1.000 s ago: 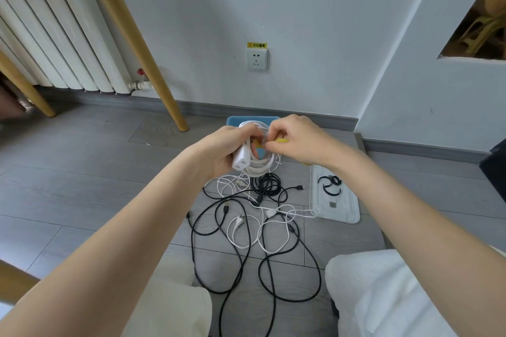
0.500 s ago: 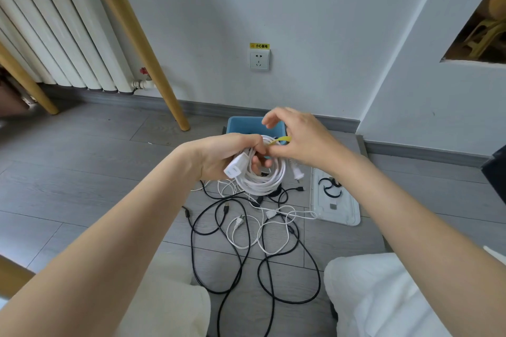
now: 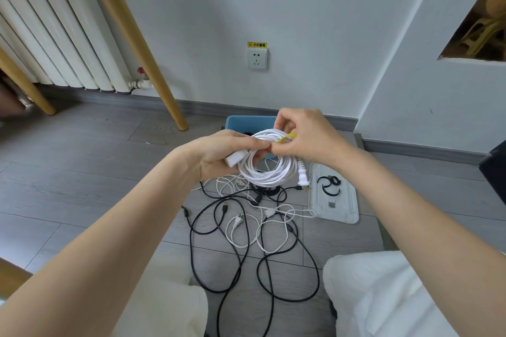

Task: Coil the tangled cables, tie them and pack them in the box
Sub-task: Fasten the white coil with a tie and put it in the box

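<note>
One white cable is already wound into a neat coil, held up in the air between both hands, in front of the blue box that stands on the floor against the wall. The left hand grips the coil on its left side, fingers curled round the bundled turns and round a white adapter block at one end of the cable. The right hand has its fingers bent close together, pinching a yellow tie at the top of the coil. The cable's plug hangs loose below the right hand. Judging by this, the tying of this first coil is under way but not finished (whether the tie is already fully round the turns cannot be told).

Most of the job looks to be ahead. On the floor, between the person's knees and the box, a tangle of black and white cables lies spread out, uncoiled and untied. Just right of it lies the white lid of the box, with black ties resting on it, apparently waiting for use. Something dark shows at the box's rim, but what it holds is mostly hidden behind the hands, so how much is packed cannot be told. Still to do: close this tie, pack the coil, then work through the pile.
</note>
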